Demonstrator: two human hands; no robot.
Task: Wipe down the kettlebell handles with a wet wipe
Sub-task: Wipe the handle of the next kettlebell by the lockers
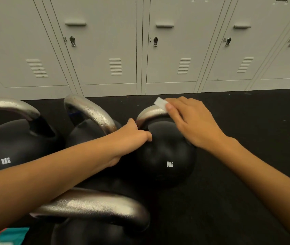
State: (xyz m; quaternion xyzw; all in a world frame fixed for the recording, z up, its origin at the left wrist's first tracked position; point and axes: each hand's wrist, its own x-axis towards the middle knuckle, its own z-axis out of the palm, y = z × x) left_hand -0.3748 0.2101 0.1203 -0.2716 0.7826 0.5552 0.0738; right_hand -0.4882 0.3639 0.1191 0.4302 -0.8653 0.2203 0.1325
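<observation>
Closest to me, at the bottom edge, I see a teal and red packet [8, 236] on the floor, just left of the nearest kettlebell [94, 232]. That kettlebell's silver handle [94, 207] arches across the lower middle, and my left forearm passes over it.

Beyond the nearest kettlebell sits the kettlebell I am working on [167, 156], a black ball marked 8KG in white, standing on the dark floor [238, 200]. My left hand [131, 133] rests at the left base of its handle [151, 112], fingers curled against the ball where the handle meets it; I cannot tell how firmly that grip closes. My right hand [193, 121] lies over the right side of the same handle, its grip pinching a folded white wipe [161, 103] against the top of the handle, with one corner of the wipe poking out past the fingertips.

Left of this kettlebell stand two more: one just beside it with a wet, beaded silver handle [91, 112], and another at the far left [16, 144], also marked 8KG.

Farthest from the kettlebell, a row of pale grey lockers [105, 50] lines the wall, each door with a keyhole latch and vent slots.
</observation>
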